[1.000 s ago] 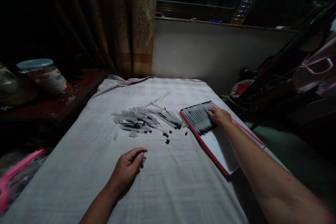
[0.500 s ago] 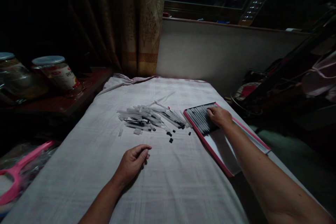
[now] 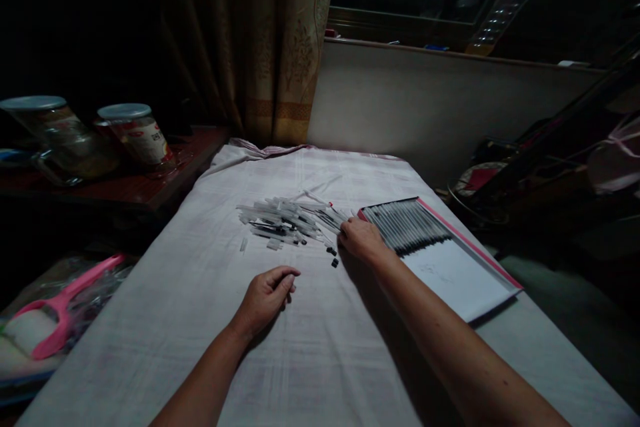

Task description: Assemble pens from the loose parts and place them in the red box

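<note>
A loose pile of clear pens point(image 3: 280, 217) with dark ends lies mid-bed, with small black caps point(image 3: 334, 263) at its near right side. My right hand point(image 3: 361, 237) reaches to the pile's right end, beside the open box; its fingers are bent together and their tips are partly hidden, so what they hold cannot be made out. Inside the pink-edged box point(image 3: 470, 237) a row of similar pens point(image 3: 413, 223) lies side by side above a white bottom. My left hand point(image 3: 267, 297) rests on the sheet nearer me, fingers curled, with nothing visible in it.
A pale checked sheet point(image 3: 300, 360) covers the bed. On the left, lidded jars point(image 3: 143, 140) stand on a dark red table point(image 3: 185, 163); a pink-handled item point(image 3: 63, 310) lies below. A curtain point(image 3: 285, 80) and windowsill are at the back, with a bottle point(image 3: 503, 17) on the sill.
My right hand has moved left from the row in the box to the right end of the pen pile. My left hand stays on the sheet. The view has shifted slightly.
</note>
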Motion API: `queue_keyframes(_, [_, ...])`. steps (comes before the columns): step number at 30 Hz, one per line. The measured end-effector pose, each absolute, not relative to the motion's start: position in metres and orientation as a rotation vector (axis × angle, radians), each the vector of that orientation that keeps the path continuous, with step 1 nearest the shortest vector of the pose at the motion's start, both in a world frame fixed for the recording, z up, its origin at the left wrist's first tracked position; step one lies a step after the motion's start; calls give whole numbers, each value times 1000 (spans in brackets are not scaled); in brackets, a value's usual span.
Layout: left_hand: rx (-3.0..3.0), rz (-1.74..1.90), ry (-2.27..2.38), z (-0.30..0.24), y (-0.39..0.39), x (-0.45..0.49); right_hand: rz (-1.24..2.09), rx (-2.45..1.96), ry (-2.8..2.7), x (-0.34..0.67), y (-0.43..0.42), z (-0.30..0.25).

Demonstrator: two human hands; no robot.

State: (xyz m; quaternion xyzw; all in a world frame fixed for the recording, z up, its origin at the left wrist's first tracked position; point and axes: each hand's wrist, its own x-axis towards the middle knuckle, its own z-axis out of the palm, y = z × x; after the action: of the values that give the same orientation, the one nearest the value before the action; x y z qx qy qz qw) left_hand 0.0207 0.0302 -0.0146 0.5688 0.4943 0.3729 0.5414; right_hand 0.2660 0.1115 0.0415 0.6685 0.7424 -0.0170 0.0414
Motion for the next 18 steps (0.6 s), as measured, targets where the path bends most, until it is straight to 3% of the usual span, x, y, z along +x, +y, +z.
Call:
queue_keyframes(6, [1523, 915, 1195, -13, 29, 19, -218, 2349, 2287, 260, 87, 41])
queue_keyframes(12, [2250, 1363, 1371, -6, 24, 19, -1309, 2446, 2763, 241, 43, 22])
queue_keyframes(18, [2408, 1074, 1387, -17, 24, 19, -1851, 2067, 2748, 219, 52, 21])
